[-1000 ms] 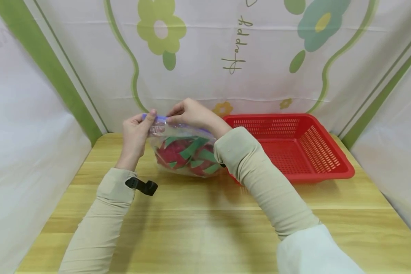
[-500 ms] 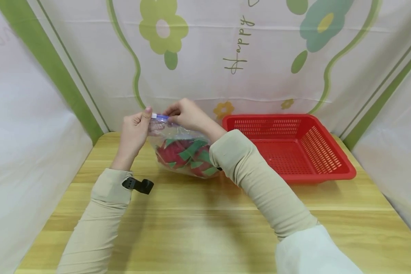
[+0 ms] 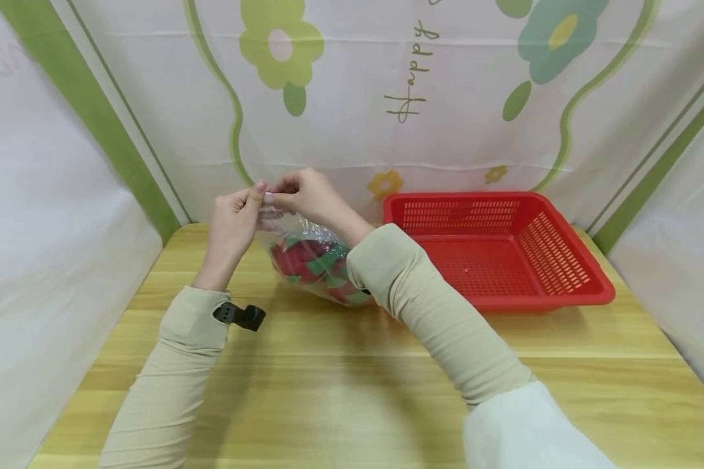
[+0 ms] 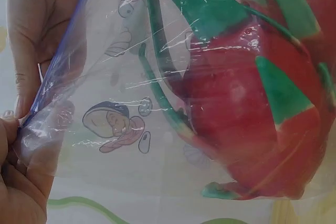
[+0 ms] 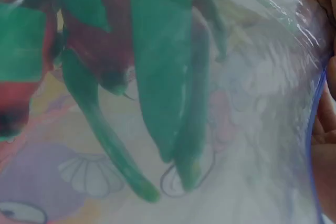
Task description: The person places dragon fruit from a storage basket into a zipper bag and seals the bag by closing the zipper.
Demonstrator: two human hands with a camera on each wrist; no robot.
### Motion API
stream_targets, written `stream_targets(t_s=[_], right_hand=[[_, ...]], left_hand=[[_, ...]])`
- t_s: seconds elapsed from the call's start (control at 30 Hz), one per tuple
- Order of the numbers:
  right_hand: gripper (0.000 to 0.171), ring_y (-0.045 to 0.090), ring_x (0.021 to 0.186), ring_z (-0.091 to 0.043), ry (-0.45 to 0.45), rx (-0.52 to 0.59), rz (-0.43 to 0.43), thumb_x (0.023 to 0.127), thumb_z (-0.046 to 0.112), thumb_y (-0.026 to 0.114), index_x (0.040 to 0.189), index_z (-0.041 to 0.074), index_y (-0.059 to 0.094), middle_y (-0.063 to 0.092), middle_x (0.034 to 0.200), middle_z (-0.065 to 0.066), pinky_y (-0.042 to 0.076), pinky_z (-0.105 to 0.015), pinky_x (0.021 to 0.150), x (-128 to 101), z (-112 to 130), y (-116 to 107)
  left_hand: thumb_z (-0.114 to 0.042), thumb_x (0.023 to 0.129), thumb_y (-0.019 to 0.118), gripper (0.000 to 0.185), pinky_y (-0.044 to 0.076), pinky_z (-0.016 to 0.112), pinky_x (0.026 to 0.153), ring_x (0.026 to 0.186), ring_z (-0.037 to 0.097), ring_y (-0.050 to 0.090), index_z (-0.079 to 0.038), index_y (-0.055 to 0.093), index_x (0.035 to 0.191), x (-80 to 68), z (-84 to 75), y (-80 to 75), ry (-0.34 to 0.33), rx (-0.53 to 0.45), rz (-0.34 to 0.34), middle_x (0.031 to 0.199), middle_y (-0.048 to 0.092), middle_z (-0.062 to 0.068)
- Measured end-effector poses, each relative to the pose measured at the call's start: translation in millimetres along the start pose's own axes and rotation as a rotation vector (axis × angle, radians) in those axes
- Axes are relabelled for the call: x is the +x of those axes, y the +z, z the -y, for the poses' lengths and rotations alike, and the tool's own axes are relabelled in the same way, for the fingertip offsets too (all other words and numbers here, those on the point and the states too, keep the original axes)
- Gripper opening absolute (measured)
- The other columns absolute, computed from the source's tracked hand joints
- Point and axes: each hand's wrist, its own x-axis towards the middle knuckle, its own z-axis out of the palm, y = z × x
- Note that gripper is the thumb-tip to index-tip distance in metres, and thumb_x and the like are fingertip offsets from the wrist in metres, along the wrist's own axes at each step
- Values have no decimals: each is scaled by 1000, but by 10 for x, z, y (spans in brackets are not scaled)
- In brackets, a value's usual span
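Observation:
In the head view, my left hand [image 3: 234,225] pinches the top left corner of a clear zip bag [image 3: 276,244]. Close beside it, my right hand [image 3: 317,195] pinches the bag's top edge, near a small white piece between the fingertips. Red dragon fruits [image 4: 252,108] with green scales lie inside, seen through the plastic; whether they are real or models I cannot tell. A blue zip strip [image 4: 58,51] runs along the mouth in the left wrist view. Printed cartoon figures [image 4: 113,124] mark the bag. The right forearm hides the bag's right part in the head view.
A red perforated plastic basket [image 3: 563,299] stands right of the bag on the wood-grain table [image 3: 328,391]. Behind rises a white curtain [image 3: 340,85] printed with flowers. White cloth walls close in both sides.
My right hand has slid left along the bag's top edge up to my left hand. The blue strip between them is now covered in the head view. The left hand has barely moved.

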Motion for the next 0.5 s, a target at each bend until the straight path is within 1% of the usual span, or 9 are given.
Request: stream_targets(t_s=[0.1, 0.2, 0.27, 0.3, 0.37, 0.43, 0.5], right_hand=[[22, 51, 61, -9, -7, -21, -15, 91, 25, 64, 98, 5, 70, 67, 79, -6, 41, -17, 54, 7, 17, 28], [20, 50, 60, -8, -3, -13, -2, 91, 24, 64, 94, 5, 68, 62, 72, -2, 41, -17, 54, -9, 44, 26], [19, 50, 62, -8, 10, 17, 12, 91, 23, 64, 92, 5, 67, 60, 71, 0, 41, -17, 55, -31, 63, 6], [18, 51, 62, -8, 19, 30, 17, 91, 22, 64, 90, 5, 67, 60, 71, 0, 41, -17, 56, -41, 70, -6], [16, 51, 65, -9, 40, 55, 24, 91, 21, 64, 88, 5, 66, 61, 73, 1, 42, -17, 57, -62, 76, -30], [16, 52, 67, -9, 56, 45, 30, 90, 22, 64, 86, 6, 65, 62, 75, 0, 42, -18, 59, -85, 73, -57], [16, 54, 69, -11, 76, 23, 38, 90, 22, 64, 85, 7, 65, 64, 77, -1, 43, -19, 61, -111, 62, -88]], left_hand=[[-39, 98, 46, 53, 57, 20, 60, 65, -4, 69, 9, 67, 107, -5, 8, 4, 12, -49, -11, 92, 74, 7], [-39, 98, 46, 54, 57, 19, 61, 66, -5, 68, 10, 67, 104, -22, 20, 24, 31, -73, -46, 88, 75, 4], [-38, 98, 46, 54, 57, 17, 62, 64, -8, 67, 10, 69, 101, -31, 22, 44, 52, -46, -89, 86, 75, 5], [-38, 98, 46, 53, 56, 15, 63, 63, -9, 66, 10, 69, 99, -34, 21, 53, 57, -32, -107, 82, 75, 2], [-36, 98, 47, 53, 55, 13, 64, 62, -11, 64, 11, 69, 97, -32, 23, 69, 65, -26, -137, 75, 73, -11], [-35, 99, 47, 52, 55, 11, 65, 62, -12, 63, 12, 68, 98, -28, 27, 67, 68, -41, -157, 67, 69, -23], [-33, 99, 46, 52, 55, 11, 65, 63, -11, 64, 14, 67, 100, -21, 38, 55, 57, -84, -161, 64, 64, -30]])
